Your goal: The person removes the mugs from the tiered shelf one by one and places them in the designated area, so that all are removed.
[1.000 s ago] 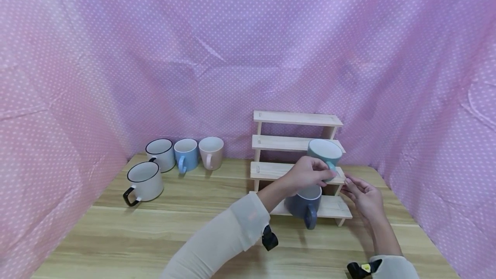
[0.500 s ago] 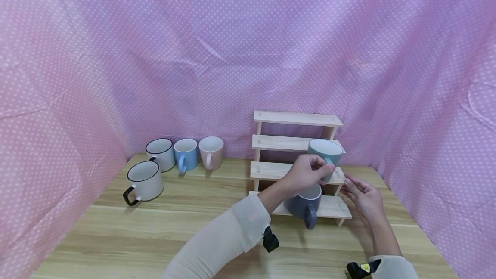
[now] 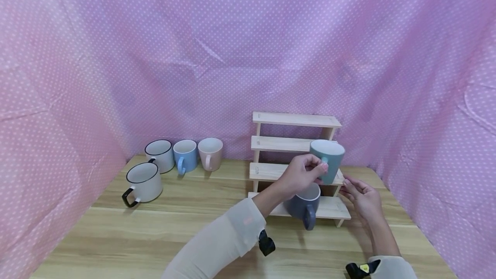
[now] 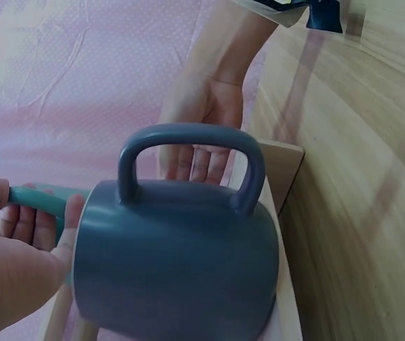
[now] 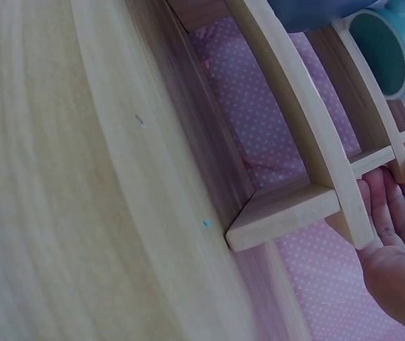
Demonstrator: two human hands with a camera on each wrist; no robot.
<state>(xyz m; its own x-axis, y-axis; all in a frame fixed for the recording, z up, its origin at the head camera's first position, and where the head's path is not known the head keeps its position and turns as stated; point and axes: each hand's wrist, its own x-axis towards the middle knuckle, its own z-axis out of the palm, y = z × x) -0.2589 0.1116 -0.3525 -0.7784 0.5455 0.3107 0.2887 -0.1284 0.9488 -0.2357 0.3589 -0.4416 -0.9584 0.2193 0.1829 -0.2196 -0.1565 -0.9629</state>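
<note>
A teal mug (image 3: 331, 165) with a white inside is at the right end of the second shelf from the bottom of a wooden tiered rack (image 3: 271, 170). My left hand (image 3: 304, 173) pinches its handle (image 4: 38, 201). On the lowest shelf stands a dark grey-blue mug (image 3: 302, 206), handle facing me, under my left hand; it fills much of the left wrist view. My right hand (image 3: 364, 199) holds the right end of that second shelf, thumb in front and fingers behind, as the right wrist view shows (image 5: 401, 227).
On the table's left stand two white mugs with black rims, one in front (image 3: 145, 184) and one behind (image 3: 164, 158). Beside them are a light blue mug (image 3: 186, 158) and a pale pink mug (image 3: 211, 156). Pink dotted cloth (image 3: 232, 55) surrounds the wooden table (image 3: 116, 236).
The teal mug has shifted slightly right, and more of its side shows now. My left hand still has its handle; my right hand stays at the shelf end.
</note>
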